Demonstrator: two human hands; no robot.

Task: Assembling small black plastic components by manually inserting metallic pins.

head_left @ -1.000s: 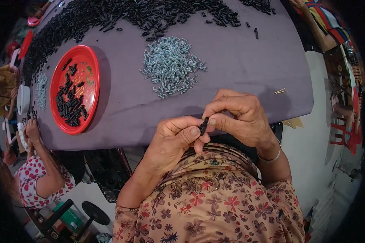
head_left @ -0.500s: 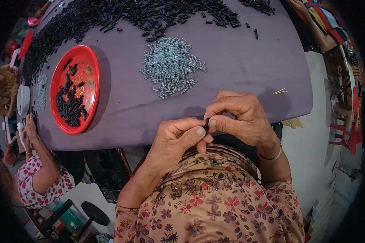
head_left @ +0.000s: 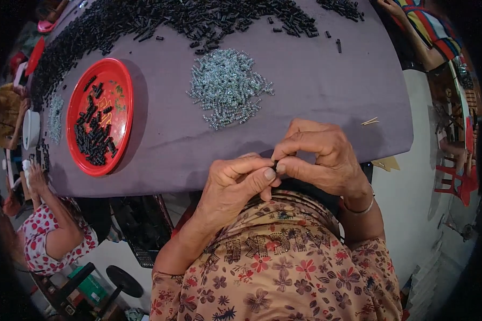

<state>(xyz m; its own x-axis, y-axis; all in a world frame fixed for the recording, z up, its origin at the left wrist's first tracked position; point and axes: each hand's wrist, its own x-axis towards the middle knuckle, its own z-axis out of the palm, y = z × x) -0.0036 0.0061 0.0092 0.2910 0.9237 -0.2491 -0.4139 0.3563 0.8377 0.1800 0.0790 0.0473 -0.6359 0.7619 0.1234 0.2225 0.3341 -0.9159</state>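
Observation:
Just past the table's near edge, both my hands meet at the fingertips over my lap. My left hand [head_left: 234,181] pinches a small black plastic piece [head_left: 275,166] between thumb and forefinger. From the other side, my right hand [head_left: 321,158] is closed on the same piece, its thumb and forefinger pressed together. Fingers cover most of the piece, so its exact shape is hidden. Beyond my hands lies a heap of small metal springs [head_left: 227,85]. To the left, a red oval tray [head_left: 125,128] holds several black plastic pieces [head_left: 95,134].
A large pile of black pieces [head_left: 160,18] spreads along the table's far side. Two thin yellowish sticks [head_left: 369,121] lie near the right corner of the grey tabletop [head_left: 326,69]. A co-worker in a spotted top [head_left: 59,235] sits at left; another person's arm [head_left: 420,45] is far right.
My fingertips have closed further over the black piece, and less of it shows. The co-worker's hands at left have shifted slightly.

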